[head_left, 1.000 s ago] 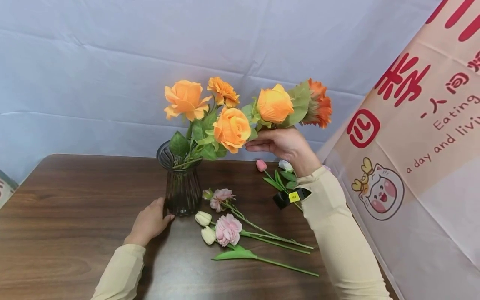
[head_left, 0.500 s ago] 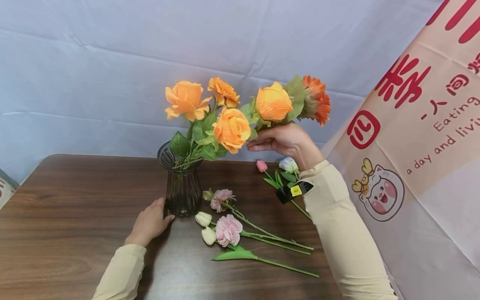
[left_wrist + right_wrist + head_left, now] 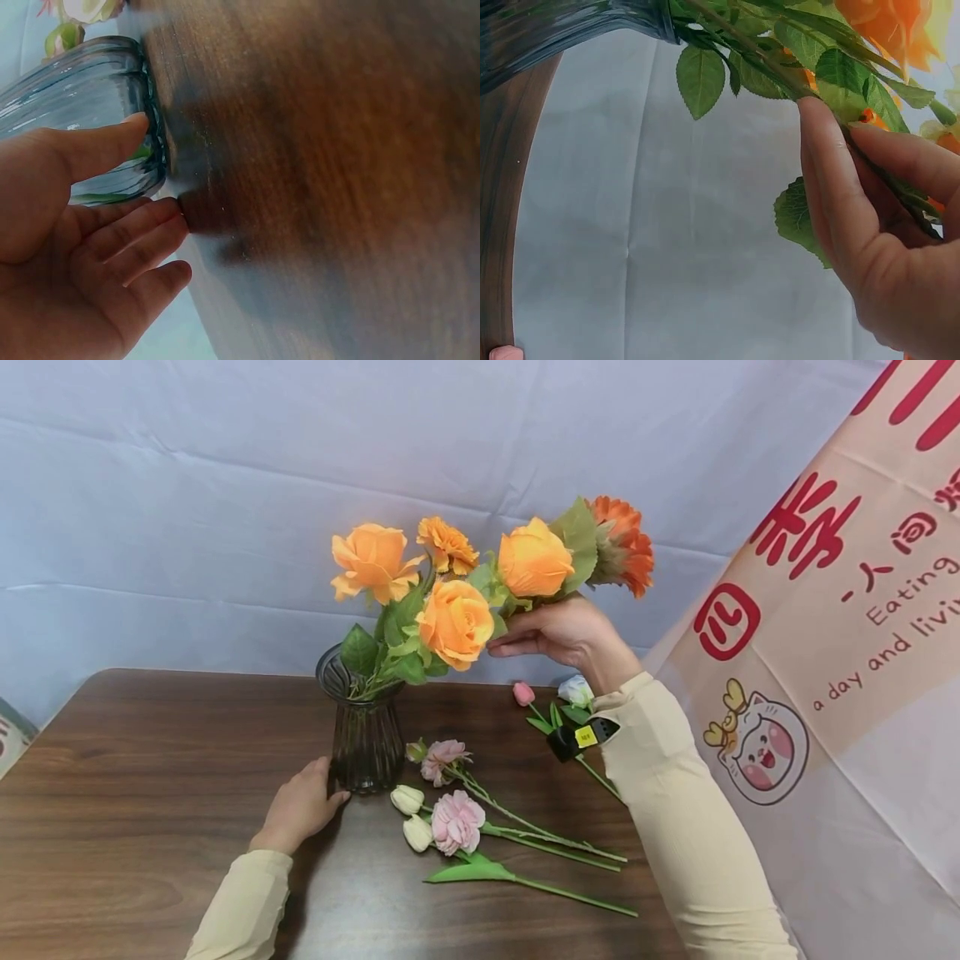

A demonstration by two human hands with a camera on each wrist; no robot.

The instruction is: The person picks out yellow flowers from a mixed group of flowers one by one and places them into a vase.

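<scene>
A ribbed dark glass vase stands upright on the table, with leafy stems in its mouth. My left hand holds its base; in the left wrist view, thumb and fingers lie on opposite sides of the glass. My right hand pinches a green flower stem that slants up from the vase mouth. Above this hand are an orange rose and a dark orange, many-petalled flower. Other orange roses lean over the vase. Leaves partly hide which bloom the pinched stem bears.
Pink peonies and cream tulips lie right of the vase, stems pointing right. Farther back lie a pink tulip and a pale blue-white flower, below my right wrist. A pale cloth hangs behind the table.
My right hand has shifted slightly left. The orange rose and dark orange flower have moved left and a little up with it. The left hand and vase stay in place.
</scene>
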